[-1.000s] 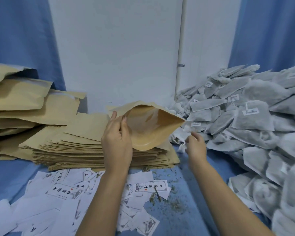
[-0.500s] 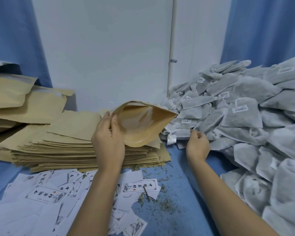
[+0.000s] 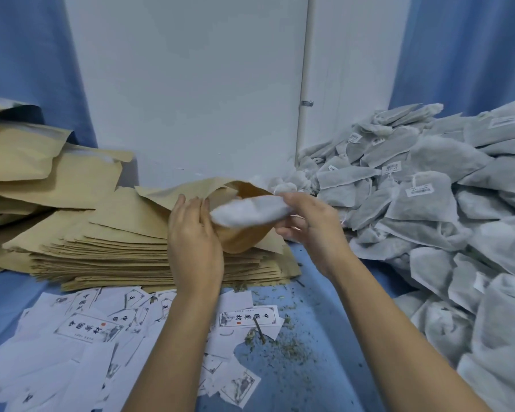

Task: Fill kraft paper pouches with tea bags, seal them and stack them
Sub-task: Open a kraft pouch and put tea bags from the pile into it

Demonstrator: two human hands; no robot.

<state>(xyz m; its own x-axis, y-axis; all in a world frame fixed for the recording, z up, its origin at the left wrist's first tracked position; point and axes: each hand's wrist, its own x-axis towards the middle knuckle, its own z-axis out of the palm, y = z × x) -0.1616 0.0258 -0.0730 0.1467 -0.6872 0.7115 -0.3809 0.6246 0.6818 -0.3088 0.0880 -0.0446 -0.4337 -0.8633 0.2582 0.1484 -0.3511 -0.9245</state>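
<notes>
Fingers (image 3: 292, 200) of right hand (image 3: 311, 230) pinch white tea bag (image 3: 247, 214) over tan kraft paper pouch (image 3: 244, 240), mid-frame, left hand (image 3: 194, 236) gripping it; filling step, release inside next.

white tea bag (image 3: 250, 210) lies across open kraft pouch (image 3: 244, 236) mouth.

Two grips were seen, the left grip (image 3: 194, 242) and the right grip (image 3: 309, 230). At them there was one open pouch (image 3: 244, 239) and one single tea bag (image 3: 250, 212). The heap of tea bags (image 3: 428, 209) held dozens, too many to count. The stack of flat pouches (image 3: 116, 251) also held dozens. At least four bulging pouches (image 3: 27, 162) were piled at far left. The paper labels (image 3: 87, 328) numbered more than ten.
</notes>
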